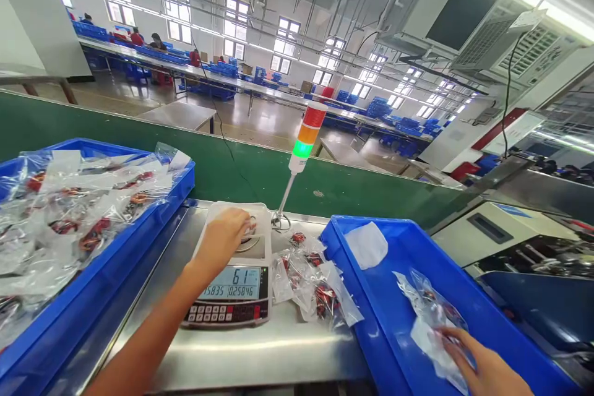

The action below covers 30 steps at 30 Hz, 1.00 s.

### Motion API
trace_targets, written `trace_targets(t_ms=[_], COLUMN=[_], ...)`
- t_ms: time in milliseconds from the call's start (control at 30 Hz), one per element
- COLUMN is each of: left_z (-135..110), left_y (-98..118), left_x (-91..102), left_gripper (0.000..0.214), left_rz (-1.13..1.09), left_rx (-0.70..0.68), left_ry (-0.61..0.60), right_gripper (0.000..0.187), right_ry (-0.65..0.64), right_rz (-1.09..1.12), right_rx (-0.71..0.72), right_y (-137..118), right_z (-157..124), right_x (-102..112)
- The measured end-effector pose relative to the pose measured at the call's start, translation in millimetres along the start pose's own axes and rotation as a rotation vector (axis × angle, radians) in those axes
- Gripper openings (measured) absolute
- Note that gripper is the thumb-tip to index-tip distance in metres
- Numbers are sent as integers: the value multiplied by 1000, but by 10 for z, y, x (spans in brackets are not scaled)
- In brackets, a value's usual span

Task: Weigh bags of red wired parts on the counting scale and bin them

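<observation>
My left hand is over the pan of a counting scale, its fingers curled together. Something small and clear shows at the fingertips, but I cannot make out what it is. The scale's display reads 61 on its top line. Inside the right blue bin, my right hand has its thumb and fingers closed on a clear plastic bag with a white slip and reddish parts inside. Several similar bags of red and black wires lie heaped between the scale and that bin.
At the left, another blue bin is heaped with bagged parts. A signal tower glows green behind the scale. A white slip lies in the right bin. Beyond the green partition, people sit at long tables. A beige machine stands right.
</observation>
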<state>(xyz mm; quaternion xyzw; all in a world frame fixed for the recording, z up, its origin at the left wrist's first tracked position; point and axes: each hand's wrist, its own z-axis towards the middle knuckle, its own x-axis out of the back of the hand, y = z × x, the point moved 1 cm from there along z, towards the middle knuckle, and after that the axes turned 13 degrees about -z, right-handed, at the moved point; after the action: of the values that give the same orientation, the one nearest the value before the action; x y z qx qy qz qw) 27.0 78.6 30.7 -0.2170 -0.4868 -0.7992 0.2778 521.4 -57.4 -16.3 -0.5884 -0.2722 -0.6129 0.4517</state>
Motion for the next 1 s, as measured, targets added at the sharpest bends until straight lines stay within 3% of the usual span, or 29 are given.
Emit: trace_targets(t_ms=[67, 133, 233, 300, 400, 500, 600, 733, 800, 900, 1000], left_z=[25, -21, -222, -415, -704, -888, -913, -745, -631, -483, -354], left_y=[-2, -9, -36, -81, -200, -322, -362, -273, -200, -117, -95], left_x=[116, 347, 824, 1152, 1548, 1753, 1729, 1338, 1032, 557, 176], left_gripper=[23, 24, 31, 42, 54, 50, 47, 47, 42, 36, 35], left_rz=[16, 26, 79, 186, 354, 412, 393, 325, 228, 50, -50], left_rx=[85, 192, 321, 361, 457, 454, 282, 137, 71, -40, -79], left_ry=[145, 352, 663, 810, 870, 785, 743, 667, 526, 308, 166], right_gripper=[45, 39, 32, 33, 39, 44, 44, 34, 38, 46, 51], right_ry=[117, 130, 97, 82, 32, -17, -46, -1, 38, 45, -112], right_rz=[129, 298, 397, 349, 225, 166, 197, 250, 161, -117, -381], right_rx=[185, 432, 795, 937, 1048, 1089, 1079, 907, 710, 348, -19], right_y=[-792, -1623, -2732, -3300, -3836, -3941, -3636, -2698, -1988, -676, 623], right_z=[-41, -103, -140, -110, -65, -83, -93, 93, 269, 490, 488], right_x=[206, 292, 236, 119, -82, -202, -193, -132, -181, -396, -698])
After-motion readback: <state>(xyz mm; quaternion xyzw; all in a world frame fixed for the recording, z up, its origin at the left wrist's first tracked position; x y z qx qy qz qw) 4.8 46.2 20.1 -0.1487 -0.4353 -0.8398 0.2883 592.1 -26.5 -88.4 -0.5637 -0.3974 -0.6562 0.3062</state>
